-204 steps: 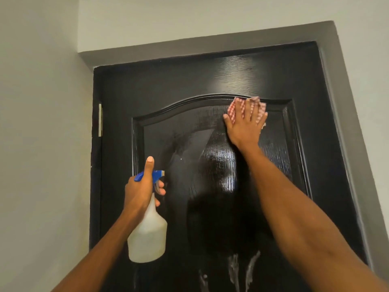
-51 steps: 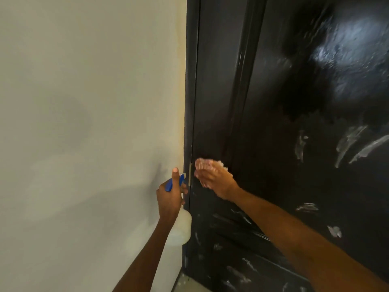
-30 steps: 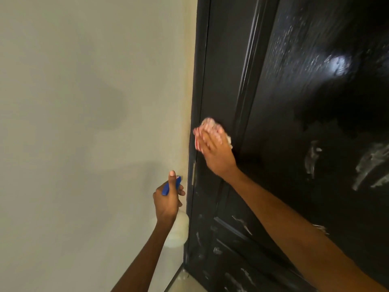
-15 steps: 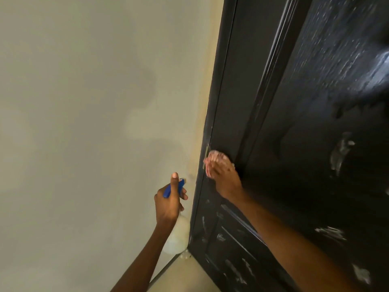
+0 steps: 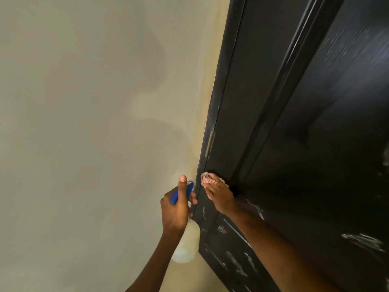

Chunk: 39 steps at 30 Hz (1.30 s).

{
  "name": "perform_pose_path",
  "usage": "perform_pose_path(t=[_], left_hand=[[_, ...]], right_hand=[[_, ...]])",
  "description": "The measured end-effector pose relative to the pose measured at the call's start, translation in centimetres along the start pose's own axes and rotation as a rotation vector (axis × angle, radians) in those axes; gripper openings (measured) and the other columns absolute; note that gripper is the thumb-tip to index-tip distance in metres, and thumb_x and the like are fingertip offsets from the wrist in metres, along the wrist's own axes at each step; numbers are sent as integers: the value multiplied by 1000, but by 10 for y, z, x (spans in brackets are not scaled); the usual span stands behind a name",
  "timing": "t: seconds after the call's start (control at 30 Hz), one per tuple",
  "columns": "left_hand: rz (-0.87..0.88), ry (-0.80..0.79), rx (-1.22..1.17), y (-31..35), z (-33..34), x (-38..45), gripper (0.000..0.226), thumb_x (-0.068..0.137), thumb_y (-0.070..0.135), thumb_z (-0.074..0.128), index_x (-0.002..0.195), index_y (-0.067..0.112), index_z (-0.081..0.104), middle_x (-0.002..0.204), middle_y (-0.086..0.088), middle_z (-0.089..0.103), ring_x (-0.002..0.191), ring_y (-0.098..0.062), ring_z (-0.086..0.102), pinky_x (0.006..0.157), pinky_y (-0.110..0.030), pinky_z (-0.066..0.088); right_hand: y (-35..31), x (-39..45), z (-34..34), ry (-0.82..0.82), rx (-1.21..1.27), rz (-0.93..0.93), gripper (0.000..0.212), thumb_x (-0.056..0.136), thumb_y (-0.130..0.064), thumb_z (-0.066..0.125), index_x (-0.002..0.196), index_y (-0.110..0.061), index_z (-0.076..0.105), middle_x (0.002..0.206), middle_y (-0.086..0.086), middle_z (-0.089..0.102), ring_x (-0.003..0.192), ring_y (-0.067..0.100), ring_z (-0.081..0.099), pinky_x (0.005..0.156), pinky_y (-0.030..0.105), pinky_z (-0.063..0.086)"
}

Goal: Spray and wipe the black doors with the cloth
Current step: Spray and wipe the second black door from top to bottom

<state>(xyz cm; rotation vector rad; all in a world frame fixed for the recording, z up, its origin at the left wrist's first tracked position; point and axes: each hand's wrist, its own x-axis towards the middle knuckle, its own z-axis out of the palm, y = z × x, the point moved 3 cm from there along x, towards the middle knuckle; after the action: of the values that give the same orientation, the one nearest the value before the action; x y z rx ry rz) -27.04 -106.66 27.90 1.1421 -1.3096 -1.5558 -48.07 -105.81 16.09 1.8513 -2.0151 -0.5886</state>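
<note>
The black door fills the right side, tilted in view, with white foam streaks on its lower panels. My right hand presses a red-and-white checked cloth flat against the door's left stile, just below the brass hinge. My left hand grips a white spray bottle with a blue trigger head, held upright beside the door's left edge, thumb raised along the head. The bottle's nozzle is close to the cloth hand.
A plain beige wall covers the whole left half, meeting the black door frame along a slanted line. Raised panel mouldings run down the door to the right of my cloth hand.
The cloth hand slid up the left stile, then back down below the hinge. The view has tilted and shifted left. The bottle hand has stayed beside the door edge.
</note>
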Motion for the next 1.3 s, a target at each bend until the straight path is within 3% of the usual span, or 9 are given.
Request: perform_pose_path(t=[0.23,0.33,0.47,0.67,0.83,0.97,1.13,1.23,1.3], left_hand=[[-25,-2,22,7,6,-3,56,94,64,36,85,21,72,71,-8,70,59,-22,64,49,-22,51],[-37,19,-27,29,18,-11,59,89,68,36,88,21,72,72,-7,69,58,-19,64,47,-18,49],[5,-38,-62,70,33,-25,52,96,59,40,86,18,70,74,-6,69,64,-18,66,44,-12,45],[98,-168,-101,136,50,-32,46,94,59,45,90,21,71,77,-6,71,67,-21,69,51,-22,53],[147,-239,-68,151,53,-24,48,93,59,46,89,18,71,74,-5,71,65,-19,69,50,-20,52],[165,-241,-5,140,39,-20,55,87,64,42,87,17,71,75,-6,71,67,-22,70,50,-19,52],[162,-302,26,134,34,-23,56,83,63,41,87,14,70,73,-5,70,61,-18,67,47,-15,51],[162,-350,25,142,39,-25,57,82,62,41,88,13,70,74,-7,69,58,-16,66,46,-16,51],[169,-360,7,153,45,-27,61,82,63,42,90,10,71,75,-8,70,59,-17,67,46,-17,51]], right_hand=[[33,-11,-48,-27,-116,-16,81,102,-31,52,163,-10,4,170,15,-2,157,35,-5,115,48,-25],[75,-20,-103,47,-142,44,82,101,-33,44,163,-13,-6,170,14,-12,156,36,-13,123,51,-18],[141,-44,-204,241,-124,181,77,94,-31,48,163,-18,18,171,7,10,157,31,5,125,56,-6],[241,-95,-352,604,-148,488,68,94,-27,50,158,-13,34,164,12,31,153,31,24,122,60,-7],[233,-96,-338,646,-173,562,66,96,-30,50,157,-10,35,162,16,34,152,36,26,123,63,-2],[167,-99,-237,483,-94,431,78,91,-26,57,160,-10,26,165,20,22,153,42,17,122,61,-9],[96,-111,-129,-52,-134,37,81,94,-31,59,161,-14,17,168,13,20,156,36,9,114,52,-30],[99,-108,-138,-111,-210,-16,76,97,-39,57,161,-18,21,169,9,18,157,32,6,116,53,-25],[115,-110,-161,-48,-225,35,71,98,-38,53,161,-20,25,169,8,18,157,32,3,119,55,-23]])
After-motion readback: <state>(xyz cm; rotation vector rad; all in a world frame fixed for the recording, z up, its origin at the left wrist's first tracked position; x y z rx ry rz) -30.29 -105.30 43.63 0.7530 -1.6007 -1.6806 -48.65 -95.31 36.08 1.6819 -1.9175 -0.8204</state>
